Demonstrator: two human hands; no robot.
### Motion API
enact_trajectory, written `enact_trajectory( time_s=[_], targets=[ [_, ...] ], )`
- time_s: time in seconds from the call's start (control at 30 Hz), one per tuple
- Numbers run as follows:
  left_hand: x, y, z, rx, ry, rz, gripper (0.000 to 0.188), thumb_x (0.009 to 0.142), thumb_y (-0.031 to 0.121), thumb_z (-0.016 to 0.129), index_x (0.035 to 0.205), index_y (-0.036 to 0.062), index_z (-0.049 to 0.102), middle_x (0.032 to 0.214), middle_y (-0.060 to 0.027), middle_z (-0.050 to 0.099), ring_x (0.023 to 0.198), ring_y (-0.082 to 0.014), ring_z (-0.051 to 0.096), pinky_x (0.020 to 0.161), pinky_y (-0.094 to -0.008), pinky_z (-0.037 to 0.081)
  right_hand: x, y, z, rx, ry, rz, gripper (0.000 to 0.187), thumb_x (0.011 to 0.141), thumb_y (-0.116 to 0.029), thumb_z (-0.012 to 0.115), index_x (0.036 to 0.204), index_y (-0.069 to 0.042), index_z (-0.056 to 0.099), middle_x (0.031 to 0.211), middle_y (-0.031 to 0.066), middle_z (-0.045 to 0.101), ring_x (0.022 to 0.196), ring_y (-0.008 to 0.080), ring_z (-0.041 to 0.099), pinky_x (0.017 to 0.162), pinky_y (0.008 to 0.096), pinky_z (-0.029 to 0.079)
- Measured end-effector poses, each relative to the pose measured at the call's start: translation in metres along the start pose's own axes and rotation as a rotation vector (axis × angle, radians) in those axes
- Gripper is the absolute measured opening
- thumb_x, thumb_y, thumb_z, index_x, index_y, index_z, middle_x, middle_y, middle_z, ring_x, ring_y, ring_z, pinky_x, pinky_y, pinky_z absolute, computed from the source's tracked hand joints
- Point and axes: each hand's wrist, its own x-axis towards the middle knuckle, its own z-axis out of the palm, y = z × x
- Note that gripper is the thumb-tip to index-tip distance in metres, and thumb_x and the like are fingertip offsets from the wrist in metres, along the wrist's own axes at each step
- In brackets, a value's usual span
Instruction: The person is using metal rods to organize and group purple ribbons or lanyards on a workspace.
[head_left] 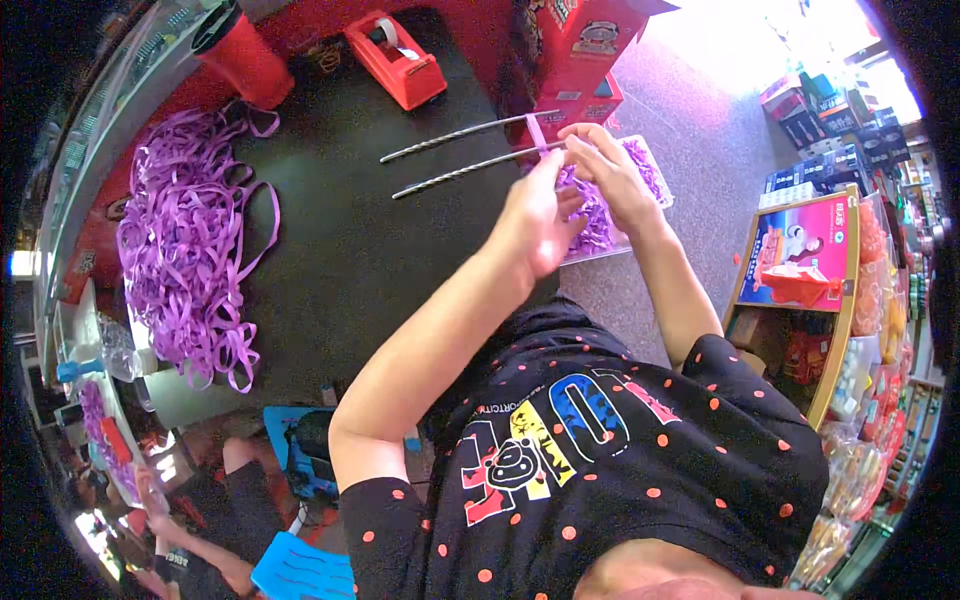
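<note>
Two long twisted metal rods (455, 150) stick out to the left over the black table (370, 240). My left hand (535, 215) grips their near ends. A purple ribbon strip (537, 133) loops across both rods. My right hand (608, 170) pinches that ribbon close to the rods. Under my hands sits a clear plastic tray (655, 185) filled with purple ribbon pieces.
A large heap of purple ribbon strips (185, 250) lies at the table's left. A red tape dispenser (397, 58) and a red cup (238, 52) stand at the back, with red boxes (580, 50) beside them. Shelves of packaged goods (840, 290) stand on the right. Another person (190, 540) sits lower left.
</note>
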Motion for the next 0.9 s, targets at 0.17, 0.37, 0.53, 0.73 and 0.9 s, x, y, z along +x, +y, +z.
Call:
enact_trajectory(
  time_s=[0.17, 0.37, 0.53, 0.73, 0.9],
  targets=[
    [0.012, 0.001, 0.011, -0.291, -0.034, 0.087, 0.043, 0.099, 0.048, 0.033, 0.112, 0.0097, 0.048, 0.101, -0.0059, 0.052, 0.1, -0.0178, 0.048, 0.091, -0.0369, 0.037, -0.003, -0.009, 0.007, 0.083, 0.002, 0.054, 0.034, 0.095, -0.028, 0.055, 0.115, -0.001, 0.055, 0.099, 0.0082, 0.065, 0.095, 0.0132, 0.06, 0.083, 0.0264, 0.044],
    [0.028, -0.018, -0.005, -0.368, -0.161, 0.21, 0.039, 0.099, 0.046, 0.035, 0.113, 0.0113, 0.046, 0.11, -0.0019, 0.047, 0.104, -0.0165, 0.042, 0.097, -0.0361, 0.029, 0.004, 0.006, -0.003, 0.082, 0.058, -0.024, 0.028, 0.094, -0.023, 0.058, 0.109, 0.0, 0.06, 0.096, 0.0081, 0.065, 0.089, 0.0126, 0.061, 0.079, 0.0257, 0.046],
    [0.039, -0.024, -0.02, -0.397, -0.154, 0.218, 0.055, 0.096, 0.048, 0.041, 0.134, 0.0082, 0.036, 0.142, -0.0042, 0.031, 0.129, -0.023, 0.027, 0.108, -0.0465, 0.017, 0.03, -0.05, 0.019, -0.66, 0.22, -0.53, 0.023, 0.091, -0.017, 0.062, 0.109, -0.004, 0.067, 0.1, 0.0071, 0.07, 0.088, 0.0127, 0.064, 0.078, 0.0258, 0.048],
    [0.033, -0.023, -0.015, -0.408, -0.209, 0.207, 0.062, 0.096, 0.049, 0.04, 0.139, 0.0058, 0.028, 0.152, -0.0067, 0.018, 0.138, -0.0265, 0.015, 0.111, -0.048, 0.013, 0.143, -0.074, 0.076, -0.375, -0.021, -0.68, 0.026, 0.091, -0.018, 0.061, 0.108, 0.0, 0.067, 0.094, 0.0071, 0.071, 0.08, 0.0122, 0.063, 0.071, 0.0242, 0.048],
    [0.041, -0.026, -0.018, -0.398, -0.24, 0.207, 0.06, 0.097, 0.047, 0.038, 0.14, 0.007, 0.027, 0.154, -0.0086, 0.014, 0.138, -0.0283, 0.018, 0.111, -0.0496, 0.014, 0.196, -0.078, 0.099, -0.09, -0.367, 0.139, 0.019, 0.086, -0.023, 0.069, 0.088, -0.004, 0.07, 0.079, -0.0001, 0.066, 0.051, -0.0004, 0.035, 0.043, 0.0165, 0.024]
  ],
)
